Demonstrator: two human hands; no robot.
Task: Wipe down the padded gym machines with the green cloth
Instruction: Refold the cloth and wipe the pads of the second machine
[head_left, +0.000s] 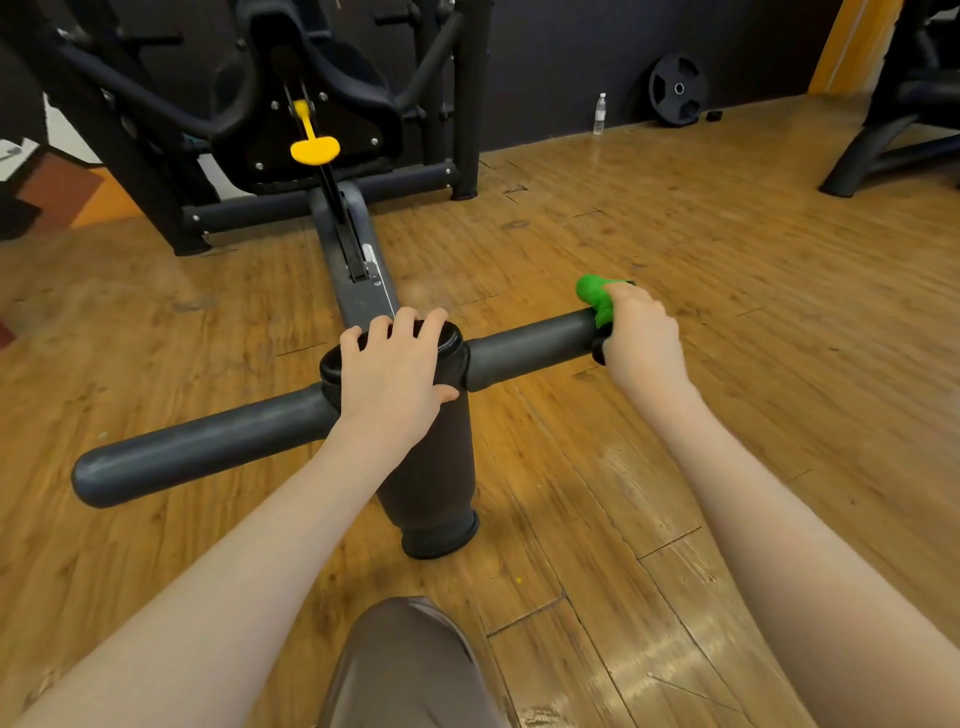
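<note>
A black padded roller (431, 467) stands upright in the middle of a gym machine, with a grey foam handle bar (197, 447) running out to each side. My left hand (395, 369) rests on top of the roller, fingers curled over its far rim. My right hand (641, 332) grips the bunched green cloth (595, 293) around the right end of the bar (530, 343). Most of the cloth is hidden under my fingers.
The machine's grey beam (358, 260) leads back to a black padded seat (317, 88) with a yellow adjuster lever (314, 148) and a black frame. A water bottle (600, 114) and a weight plate (678, 88) stand by the far wall. Another machine's base (883, 150) sits at the right. My knee (410, 665) is at the bottom.
</note>
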